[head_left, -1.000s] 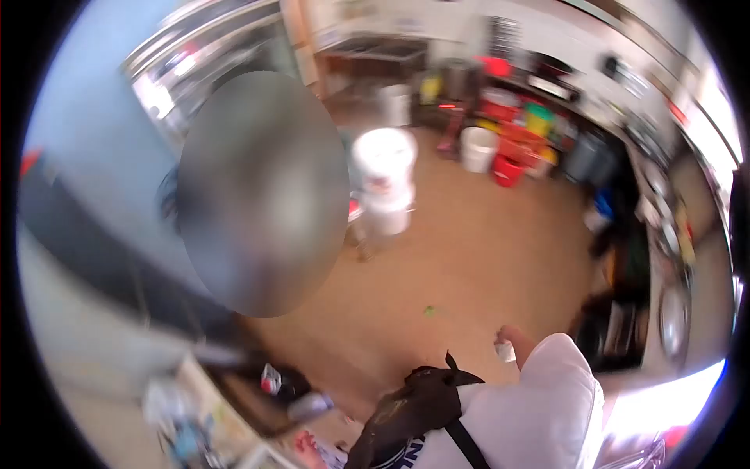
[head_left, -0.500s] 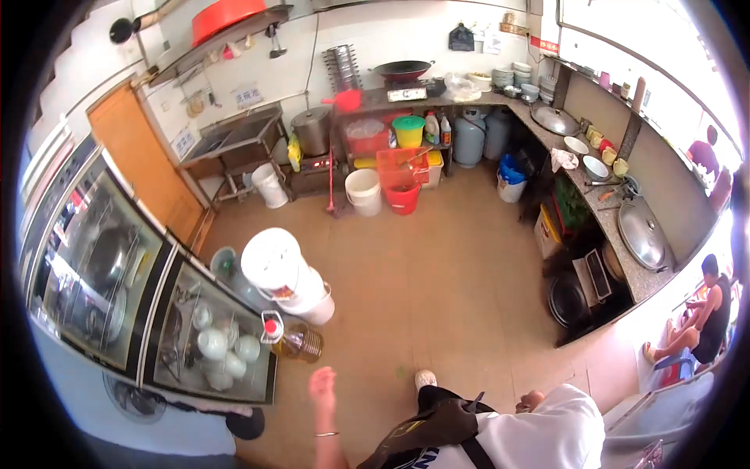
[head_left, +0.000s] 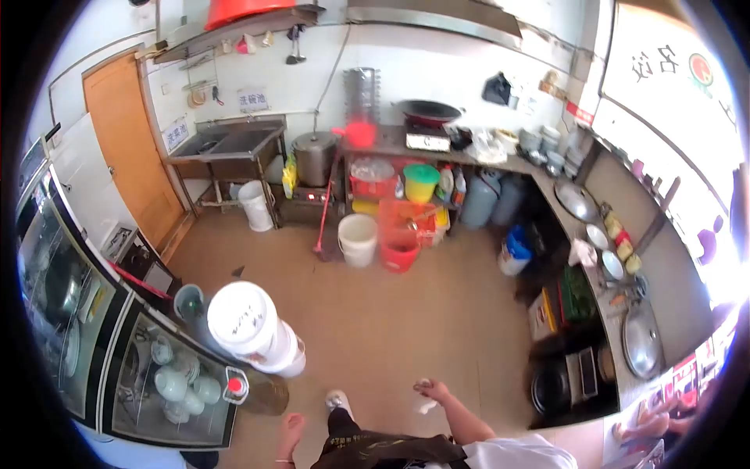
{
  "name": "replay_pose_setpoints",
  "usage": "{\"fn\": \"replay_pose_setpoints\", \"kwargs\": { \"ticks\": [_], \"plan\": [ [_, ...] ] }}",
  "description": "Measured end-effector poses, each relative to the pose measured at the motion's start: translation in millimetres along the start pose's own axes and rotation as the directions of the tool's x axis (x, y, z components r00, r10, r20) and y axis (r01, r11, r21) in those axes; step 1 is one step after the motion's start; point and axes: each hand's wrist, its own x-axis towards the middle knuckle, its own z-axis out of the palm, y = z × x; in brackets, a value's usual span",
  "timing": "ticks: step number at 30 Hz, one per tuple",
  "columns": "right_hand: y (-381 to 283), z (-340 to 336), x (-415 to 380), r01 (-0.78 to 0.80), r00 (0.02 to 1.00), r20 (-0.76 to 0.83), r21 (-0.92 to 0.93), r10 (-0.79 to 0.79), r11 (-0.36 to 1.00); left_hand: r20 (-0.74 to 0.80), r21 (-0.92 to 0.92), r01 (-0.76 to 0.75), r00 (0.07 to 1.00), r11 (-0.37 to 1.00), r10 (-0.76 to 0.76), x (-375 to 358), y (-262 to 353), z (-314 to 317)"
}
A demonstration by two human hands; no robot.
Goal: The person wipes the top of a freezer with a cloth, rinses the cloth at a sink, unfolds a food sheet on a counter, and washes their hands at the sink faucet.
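The person's right hand (head_left: 434,388) is curling its fingers around a small crumpled white scrap (head_left: 426,405), possibly paper or cloth, holding it low over the tan tiled floor (head_left: 437,313) in front of the body. The left hand (head_left: 291,429) is hanging at the bottom edge of the view with its fingers loosely extended and together, holding nothing, just right of a clear plastic bottle of amber oil with a red cap (head_left: 254,391). That bottle is standing against a glass-fronted cabinet of white bowls (head_left: 168,383), beside a white lidded plastic bucket (head_left: 250,328). Well apart, a white pail (head_left: 358,239) and a red bucket (head_left: 398,254) are sitting near the far counter.
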Motion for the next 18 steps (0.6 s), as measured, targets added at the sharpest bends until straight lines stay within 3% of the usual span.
{"fn": "replay_pose_setpoints", "kwargs": {
  "ticks": [2,4,5,6,7,8,9,10,11,12,13,14,15,16,17,18],
  "plan": [
    [-39.9,16.1,23.6,0.015,0.999,-0.028,-0.072,-0.017,0.997,-0.055,0.152,0.097,0.994,0.984,-0.089,49.0,12.0,-9.4],
    [-23.9,12.5,73.3,0.028,0.990,0.128,0.217,-0.057,0.976,-0.034,0.122,0.111,0.994,0.986,-0.108,109.2,-3.2,-13.3],
    [-12.8,12.8,92.8,-0.031,0.998,0.060,0.271,0.016,0.962,-0.009,0.088,0.122,0.993,0.989,-0.122,148.9,-7.3,-17.5],
    [-9.1,2.3,107.7,-0.085,0.996,-0.010,0.317,0.093,0.945,0.028,0.123,0.025,0.999,0.992,-0.029,192.4,-7.0,-16.3],
    [-5.8,-18.9,108.3,0.286,0.953,0.034,-0.436,-0.303,0.853,0.073,0.150,-0.055,0.996,0.987,0.044,222.4,-5.3,-14.2],
    [-4.5,-32.4,108.5,0.480,0.790,0.351,-0.864,-0.502,0.152,0.075,0.200,-0.099,0.993,0.975,0.086,249.2,16.9,-8.7],
    [-13.0,-34.3,111.0,0.253,0.919,0.021,-0.798,-0.394,0.547,0.080,0.246,-0.143,0.989,0.959,0.127,281.7,52.9,1.9],
    [-20.1,-39.4,112.1,0.072,0.950,-0.167,-0.703,-0.263,0.708,0.088,0.148,-0.008,0.996,0.989,-0.005,312.1,74.8,10.1],
    [-31.5,-43.7,110.5,-0.100,0.931,-0.346,-0.550,-0.118,0.829,0.158,0.251,-0.092,0.986,0.964,0.053,335.2,118.1,13.9],
    [-40.0,-40.3,107.9,-0.149,0.919,-0.385,-0.540,-0.086,0.829,0.220,0.103,-0.070,0.974,0.992,0.046,363.0,140.4,19.9],
    [-46.2,-37.6,106.4,-0.197,0.905,-0.423,-0.526,-0.054,0.827,0.251,0.099,-0.083,0.966,0.992,0.056,386.6,167.3,27.2],
    [-54.4,-35.2,115.1,-0.220,0.860,-0.487,-0.087,0.151,0.972,0.279,0.051,-0.148,0.952,0.988,0.128,412.6,182.1,34.8],
    [-51.7,-36.1,128.4,-0.161,0.774,-0.528,0.369,0.349,0.915,0.289,0.064,-0.132,0.951,0.989,0.108,434.1,196.6,41.5],
    [-59.6,-34.2,130.8,-0.170,0.766,-0.503,0.443,0.401,0.880,0.309,0.023,-0.145,0.942,0.989,0.131,456.1,212.8,47.9],
    [-66.0,-31.6,137.2,-0.286,0.809,-0.453,0.252,0.374,0.925,0.324,-0.020,-0.162,0.933,0.987,0.159,478.9,222.1,51.9],
    [-71.7,-31.4,150.4,-0.352,0.892,-0.374,-0.217,0.255,0.911,0.321,-0.016,-0.164,0.933,0.986,0.160,501.9,221.8,54.4]
  ]
}}
